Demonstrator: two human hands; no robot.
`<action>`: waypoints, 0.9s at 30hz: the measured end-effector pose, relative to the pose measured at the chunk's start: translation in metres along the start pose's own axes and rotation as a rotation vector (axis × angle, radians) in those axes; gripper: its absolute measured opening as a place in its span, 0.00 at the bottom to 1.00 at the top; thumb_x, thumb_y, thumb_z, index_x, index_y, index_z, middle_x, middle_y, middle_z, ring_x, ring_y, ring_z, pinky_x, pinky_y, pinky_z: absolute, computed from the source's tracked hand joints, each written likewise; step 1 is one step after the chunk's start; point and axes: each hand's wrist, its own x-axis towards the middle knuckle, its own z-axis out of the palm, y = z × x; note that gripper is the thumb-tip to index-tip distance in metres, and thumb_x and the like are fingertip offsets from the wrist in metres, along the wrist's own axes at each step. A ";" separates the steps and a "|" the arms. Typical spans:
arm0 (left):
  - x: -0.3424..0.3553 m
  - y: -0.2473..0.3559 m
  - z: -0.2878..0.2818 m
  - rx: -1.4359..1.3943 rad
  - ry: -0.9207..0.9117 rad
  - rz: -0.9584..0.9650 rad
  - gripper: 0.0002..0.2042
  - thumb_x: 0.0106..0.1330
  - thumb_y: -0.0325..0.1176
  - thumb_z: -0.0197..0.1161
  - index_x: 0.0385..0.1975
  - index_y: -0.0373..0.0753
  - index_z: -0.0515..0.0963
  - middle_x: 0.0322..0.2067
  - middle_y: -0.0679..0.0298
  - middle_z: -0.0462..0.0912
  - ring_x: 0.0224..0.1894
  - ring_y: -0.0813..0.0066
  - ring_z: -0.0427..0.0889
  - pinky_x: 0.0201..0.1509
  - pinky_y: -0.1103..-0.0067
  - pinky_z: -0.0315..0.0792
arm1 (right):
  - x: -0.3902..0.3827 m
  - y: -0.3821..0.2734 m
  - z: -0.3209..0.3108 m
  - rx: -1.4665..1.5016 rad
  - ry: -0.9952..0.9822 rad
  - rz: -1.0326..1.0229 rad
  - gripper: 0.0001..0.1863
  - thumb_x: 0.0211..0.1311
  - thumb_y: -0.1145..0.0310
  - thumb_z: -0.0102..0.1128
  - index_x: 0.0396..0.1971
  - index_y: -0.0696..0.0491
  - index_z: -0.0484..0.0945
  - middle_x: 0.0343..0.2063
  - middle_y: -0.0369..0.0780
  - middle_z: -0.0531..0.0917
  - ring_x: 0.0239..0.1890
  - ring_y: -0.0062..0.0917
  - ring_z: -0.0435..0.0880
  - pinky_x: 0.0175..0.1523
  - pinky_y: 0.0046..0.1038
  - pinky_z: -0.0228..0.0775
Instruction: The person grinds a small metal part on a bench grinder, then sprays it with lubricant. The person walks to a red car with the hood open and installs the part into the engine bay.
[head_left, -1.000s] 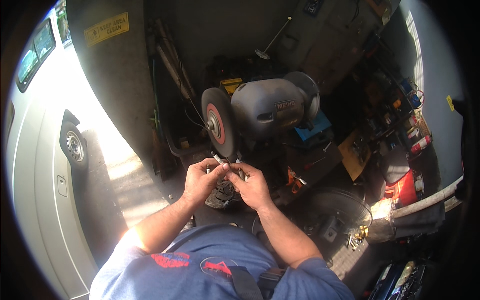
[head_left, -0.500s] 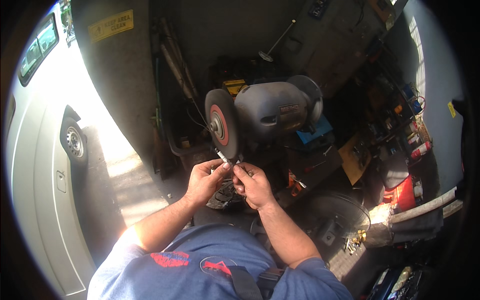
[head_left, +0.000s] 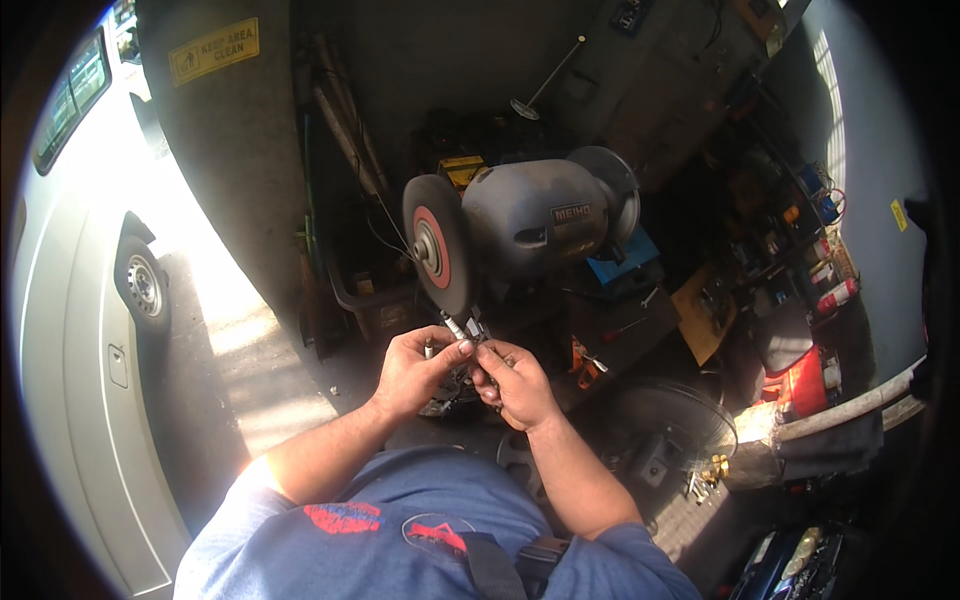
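A white spark plug points up from between my fingertips, just below the rim of the dark grinder wheel. My left hand is closed, thumb and fingers pinching the plug's lower end. Another light, plug-like piece sticks out between that hand's fingers. My right hand is also closed, its thumb and fingertips meeting the left ones at the plug. Its curled fingers partly hide small dark metal pieces. The wheel, with a red centre disc, belongs to a grey bench grinder.
A second wheel is on the grinder's right end. Below it lie a blue box and a dark surface with tools. Cluttered shelves stand to the right. A white van is parked at left.
My hands and the spark plug have dropped slightly away from the wheel. The plug's white body now shows more upright between my fingertips, and the piece in my left hand is plainer.
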 end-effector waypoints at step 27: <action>0.000 0.002 -0.011 -0.154 0.048 -0.086 0.13 0.64 0.37 0.67 0.40 0.33 0.79 0.27 0.65 0.83 0.20 0.90 0.69 0.22 0.89 0.61 | 0.008 0.000 0.007 0.136 -0.054 0.133 0.10 0.70 0.63 0.54 0.36 0.55 0.76 0.22 0.32 0.74 0.17 0.09 0.63 0.19 0.11 0.52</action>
